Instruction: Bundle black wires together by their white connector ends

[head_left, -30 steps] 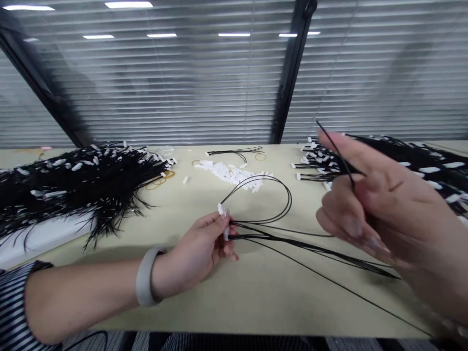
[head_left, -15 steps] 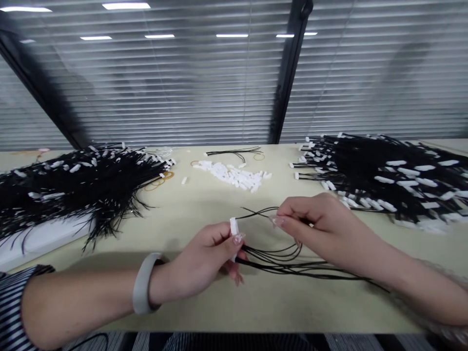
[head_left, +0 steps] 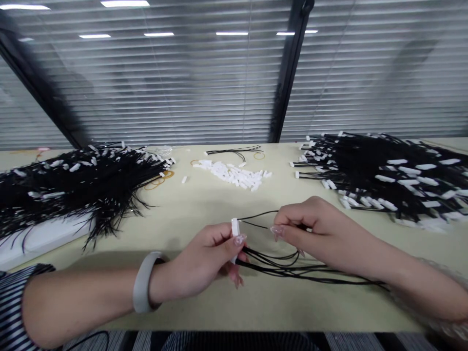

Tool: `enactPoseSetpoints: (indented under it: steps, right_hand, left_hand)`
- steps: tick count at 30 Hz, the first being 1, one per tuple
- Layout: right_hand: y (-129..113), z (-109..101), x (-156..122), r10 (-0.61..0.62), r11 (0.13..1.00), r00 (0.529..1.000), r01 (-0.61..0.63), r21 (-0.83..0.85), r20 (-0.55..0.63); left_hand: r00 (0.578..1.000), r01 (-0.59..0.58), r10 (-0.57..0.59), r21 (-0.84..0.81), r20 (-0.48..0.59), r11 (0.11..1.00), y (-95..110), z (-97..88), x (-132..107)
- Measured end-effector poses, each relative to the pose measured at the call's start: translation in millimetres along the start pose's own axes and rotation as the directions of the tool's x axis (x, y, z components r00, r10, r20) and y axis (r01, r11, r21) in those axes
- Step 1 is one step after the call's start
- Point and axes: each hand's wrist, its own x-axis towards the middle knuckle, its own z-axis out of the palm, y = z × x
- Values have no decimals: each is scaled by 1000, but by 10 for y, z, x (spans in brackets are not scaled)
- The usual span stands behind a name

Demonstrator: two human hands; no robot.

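My left hand [head_left: 204, 258] pinches a white plastic connector housing [head_left: 235, 226] between thumb and fingers, holding it upright above the table. Several black wires [head_left: 285, 271] run from the lower part of this connector to the right, some curving back in a loop toward my right hand [head_left: 316, 226]. The right thumb and fingers are closed on black wire. One thin wire [head_left: 258, 214] stretches from the top of the connector to that hand. Just below it a loose wire end [head_left: 258, 224] sticks out; where it begins I cannot tell.
White connector housings [head_left: 237, 175] lie heaped at the table's middle, with one wired connector [head_left: 234, 151] behind them. Large piles of black wires with white connectors lie at left [head_left: 84, 180] and right [head_left: 365, 170]. A white box [head_left: 54, 236] sits under the left pile. Blinds stand behind.
The wires between the connector and my right hand no longer cross, and their loose end has dropped lower. My right hand has shifted slightly; my left keeps its hold on the connector.
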Motion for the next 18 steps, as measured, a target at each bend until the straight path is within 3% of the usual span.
enactPoseSetpoints:
  steps: [10,18]
  right_hand:
    - [-9,-7,-20,-45,996,998,47,-71,39]
    - [3,-6,7,-25,998,999,23,-67,-42]
  left_hand:
    - [1000,-13,13,94,7,995,-30,-25,7]
    - [999,-34,31,129,24,991,-26,-22,-2]
